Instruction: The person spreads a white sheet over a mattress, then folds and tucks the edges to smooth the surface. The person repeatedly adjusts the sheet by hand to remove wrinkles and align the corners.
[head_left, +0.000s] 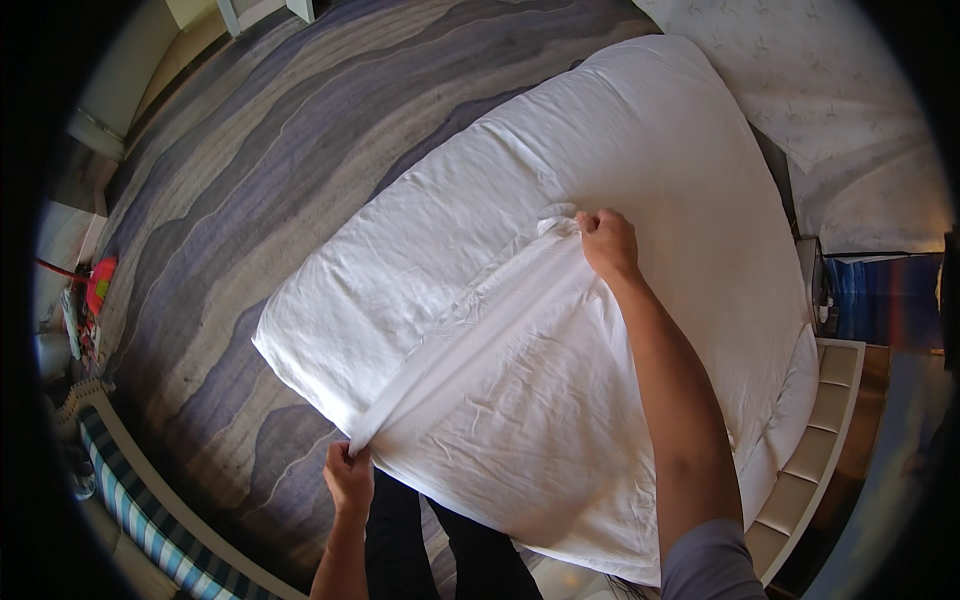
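Note:
A bed with white bedding (420, 255) spreads out before me, its surface lightly wrinkled. Across it lies a white cloth (517, 375), pulled into a long raised fold between my two hands. My left hand (349, 476) grips the near left end of this fold, at the bed's edge. Farther in, near the middle of the bed, my right hand (609, 241) pinches the other end, where the fabric bunches up. Whether the cloth is a separate sheet or part of a duvet cover, I cannot tell.
Wavy-patterned carpet (217, 247) covers the floor at the left. A padded headboard (814, 442) borders the bed on the right, and a pale curtain (817, 90) hangs at the far right. A bench or sofa with a striped cushion (139, 517) stands at the lower left.

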